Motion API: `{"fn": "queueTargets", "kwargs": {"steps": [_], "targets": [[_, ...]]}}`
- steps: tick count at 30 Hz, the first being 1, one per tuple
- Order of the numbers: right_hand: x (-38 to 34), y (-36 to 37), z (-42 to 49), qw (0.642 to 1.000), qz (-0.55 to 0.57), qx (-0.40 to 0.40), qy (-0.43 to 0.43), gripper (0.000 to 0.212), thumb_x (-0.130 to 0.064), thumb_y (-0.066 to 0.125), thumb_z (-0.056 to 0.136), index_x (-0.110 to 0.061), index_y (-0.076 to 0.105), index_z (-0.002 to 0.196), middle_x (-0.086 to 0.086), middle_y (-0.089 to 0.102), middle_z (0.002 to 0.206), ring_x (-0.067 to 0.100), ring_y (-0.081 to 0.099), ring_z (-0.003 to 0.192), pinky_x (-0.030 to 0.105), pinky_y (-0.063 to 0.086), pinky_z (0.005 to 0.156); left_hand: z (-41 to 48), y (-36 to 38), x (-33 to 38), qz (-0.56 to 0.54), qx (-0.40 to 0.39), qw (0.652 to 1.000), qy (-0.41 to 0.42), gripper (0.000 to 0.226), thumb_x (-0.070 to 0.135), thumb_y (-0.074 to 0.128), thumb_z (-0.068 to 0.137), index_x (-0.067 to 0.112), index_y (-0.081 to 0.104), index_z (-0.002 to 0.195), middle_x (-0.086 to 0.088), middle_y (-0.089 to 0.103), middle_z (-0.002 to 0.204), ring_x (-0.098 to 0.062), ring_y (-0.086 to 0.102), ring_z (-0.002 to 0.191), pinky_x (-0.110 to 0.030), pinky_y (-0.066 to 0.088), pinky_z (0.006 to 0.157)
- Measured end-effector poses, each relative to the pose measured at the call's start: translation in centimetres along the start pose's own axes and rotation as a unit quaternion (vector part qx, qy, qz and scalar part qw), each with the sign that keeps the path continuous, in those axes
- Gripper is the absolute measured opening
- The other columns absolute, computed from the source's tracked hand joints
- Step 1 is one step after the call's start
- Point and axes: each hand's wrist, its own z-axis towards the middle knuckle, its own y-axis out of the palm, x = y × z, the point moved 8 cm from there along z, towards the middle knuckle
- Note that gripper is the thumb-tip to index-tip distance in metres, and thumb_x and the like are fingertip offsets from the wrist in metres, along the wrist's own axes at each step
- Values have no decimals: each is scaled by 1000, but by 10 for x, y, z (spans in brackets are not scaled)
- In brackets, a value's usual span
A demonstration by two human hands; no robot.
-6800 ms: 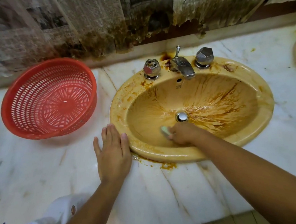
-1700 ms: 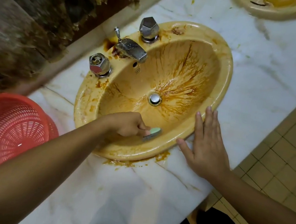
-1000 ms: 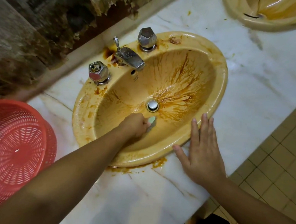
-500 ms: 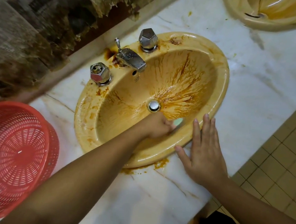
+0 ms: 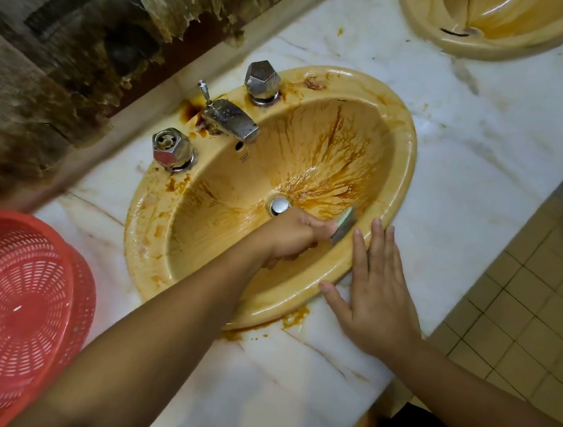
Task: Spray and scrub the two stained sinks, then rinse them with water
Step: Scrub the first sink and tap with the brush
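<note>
**Sponge at the bowl's right-hand wall**

The left hand [image 5: 297,235] is curled round a green sponge [image 5: 345,224]. Its near end is buried in the fingers, and its long axis slants up and away toward the right wall of the stained sink [image 5: 142,220], just beside the drain [image 5: 280,205]. The right hand [image 5: 377,291] lies flat – fingers straight, their tips on the rim. The second sink [image 5: 425,24] and the red basket [image 5: 13,308] are cut off at the frame edges.

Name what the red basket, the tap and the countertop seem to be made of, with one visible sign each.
Red basket: probably moulded plastic, uniform colour, slotted mesh. Tap: metal, likely chrome-plated, mirror-like glints though spotted. Countertop: seemingly polished marble, white with grey-brown veins; possibly imitation.
</note>
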Motion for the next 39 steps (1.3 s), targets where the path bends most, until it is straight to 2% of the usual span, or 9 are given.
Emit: {"fn": "queueTargets", "kwargs": {"steps": [3, 7, 15, 18, 21, 26, 29, 36, 39], "targets": [[0, 0, 0, 1000, -5, -3, -1, 94, -67, 36, 101, 0, 10, 162, 23, -7, 170, 40, -5, 158, 58, 19, 125, 3, -16, -20, 134, 28, 991, -13, 42, 49, 59, 100, 17, 76, 80, 3, 45, 57, -18, 37, 57, -30, 29, 53], [1, 0, -1, 1000, -6, -9, 3, 95, -68, 35, 100, -1, 9, 163, 22, -8, 170, 39, -6, 158, 57, 18, 126, 10, -57, -45, 401, 185, 893, -90, 38, 41, 49, 105, 15, 63, 81, -4, 57, 79, -22, 51, 69, -30, 29, 52], [1, 1, 0, 1000, -16, -10, 7, 95, -68, 34, 100, -1, 10, 162, 22, -8, 170, 39, -6, 158, 57, 20, 125, -1, -3, 17, -71, -46, 996, -15, 34, 45, 67, 97, 25, 75, 71, 3, 42, 60, -12, 29, 47, -23, 23, 42], [1, 1, 0, 1000, -14, -11, 5, 95, -69, 33, 100, -1, 11, 162, 22, -7, 170, 39, -5, 158, 57, 20, 125, 0, -20, -11, 171, 9, 985, -29, 42, 46, 58, 102, 21, 69, 70, 4, 49, 60, -14, 37, 51, -24, 27, 46], [2, 1, 0, 1000, -10, -12, 5, 95, -69, 34, 100, -2, 11, 163, 21, -7, 170, 39, -5, 158, 57, 19, 125, -5, -48, -43, 407, 155, 898, -68, 36, 39, 48, 105, 19, 59, 78, -4, 61, 78, -22, 55, 70, -31, 36, 56], [2, 1, -1, 1000, -10, -9, 5, 95, -69, 35, 100, -2, 12, 162, 21, -6, 170, 39, -4, 158, 58, 21, 125, -18, -25, -44, 276, 70, 958, -31, 40, 46, 56, 103, 15, 73, 83, 9, 60, 69, -10, 51, 60, -28, 36, 57], [2, 2, -1, 1000, -10, -16, 7, 95, -70, 32, 100, -3, 9, 163, 21, -8, 170, 39, -5, 158, 57, 19, 126, -47, -19, -31, 43, -50, 997, -27, 46, 44, 60, 102, 2, 76, 90, 27, 71, 106, 0, 40, 47, -21, 32, 46], [3, 2, -1, 1000, -12, -24, 11, 95, -72, 30, 100, -4, 8, 163, 19, -10, 170, 37, -8, 158, 54, 16, 127, -18, -54, -60, 394, 145, 901, -109, 39, 48, 47, 104, 21, 65, 83, -2, 61, 78, -20, 56, 74, -32, 35, 57], [3, 2, -2, 1000, -16, -24, 11, 95, -70, 33, 100, -4, 10, 163, 19, -9, 171, 36, -7, 158, 54, 17, 127, -5, -21, -29, 270, 66, 959, -60, 38, 48, 53, 104, 20, 74, 88, 5, 53, 63, -13, 47, 59, -28, 30, 51]]}}
